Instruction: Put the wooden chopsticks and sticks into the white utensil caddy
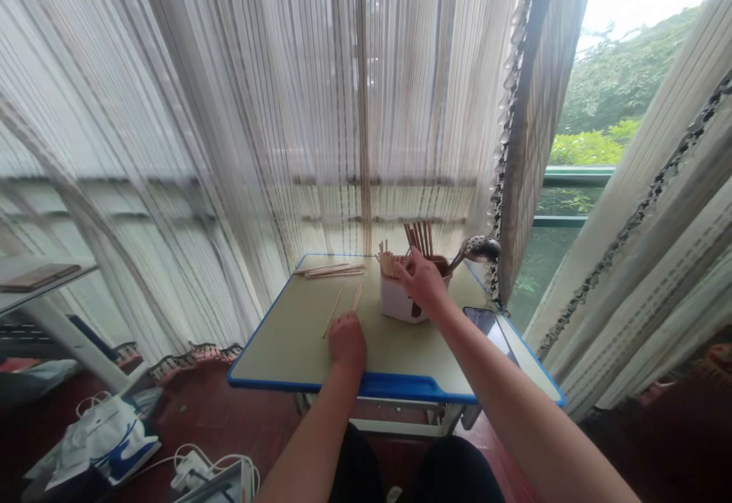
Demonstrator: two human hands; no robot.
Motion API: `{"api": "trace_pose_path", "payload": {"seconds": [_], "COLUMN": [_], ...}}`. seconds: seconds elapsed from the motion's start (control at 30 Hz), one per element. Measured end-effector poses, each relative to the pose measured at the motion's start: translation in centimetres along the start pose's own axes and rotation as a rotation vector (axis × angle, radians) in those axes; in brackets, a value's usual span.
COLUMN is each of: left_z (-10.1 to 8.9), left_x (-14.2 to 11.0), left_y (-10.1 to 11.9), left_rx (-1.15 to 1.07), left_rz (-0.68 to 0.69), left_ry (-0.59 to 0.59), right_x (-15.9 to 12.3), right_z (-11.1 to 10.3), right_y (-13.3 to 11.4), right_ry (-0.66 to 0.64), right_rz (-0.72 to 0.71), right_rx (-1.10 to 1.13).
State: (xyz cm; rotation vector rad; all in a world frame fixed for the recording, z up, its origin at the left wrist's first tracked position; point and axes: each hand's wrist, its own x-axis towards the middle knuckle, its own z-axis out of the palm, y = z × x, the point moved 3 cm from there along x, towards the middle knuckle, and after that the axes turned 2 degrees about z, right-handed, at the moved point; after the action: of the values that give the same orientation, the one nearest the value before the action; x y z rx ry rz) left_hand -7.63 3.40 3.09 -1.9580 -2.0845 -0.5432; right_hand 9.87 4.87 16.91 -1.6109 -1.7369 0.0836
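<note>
Right hand, partly open and holding nothing visible, overhangs the white plastic utensil caddy; left hand, curled, possibly empty, rests beside thin loose wooden chopsticks on the blue-edged pale green desk.

Left hand rests palm-down; right hand stretches forward.

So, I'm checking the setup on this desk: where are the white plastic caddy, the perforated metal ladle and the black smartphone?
White plastic caddy (397, 301): head view, on its front wall.
Perforated metal ladle (479, 248): head view, on its bowl.
Black smartphone (483, 321): head view, on its screen.
</note>
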Motion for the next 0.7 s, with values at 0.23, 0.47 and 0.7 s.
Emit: {"api": "trace_pose_path", "payload": {"seconds": [0.23,0.47,0.7], "left_z": [0.0,-0.1,-0.3], "left_x": [0.1,0.2,0.3], "left_y": [-0.2,-0.1,0.0], "left_rx": [-0.038,-0.026,-0.014], "left_rz": [0.001,0.015,0.028], "left_ry": [-0.034,-0.04,-0.047], "right_x": [0.3,1.0,0.3], "right_z": [1.7,2.0,1.0], "right_y": [0.9,0.2,1.0], "right_ry": [0.004,-0.073,0.109], "right_rz": [0.163,0.168,0.221], "right_rx": [0.041,-0.03,-0.031]}}
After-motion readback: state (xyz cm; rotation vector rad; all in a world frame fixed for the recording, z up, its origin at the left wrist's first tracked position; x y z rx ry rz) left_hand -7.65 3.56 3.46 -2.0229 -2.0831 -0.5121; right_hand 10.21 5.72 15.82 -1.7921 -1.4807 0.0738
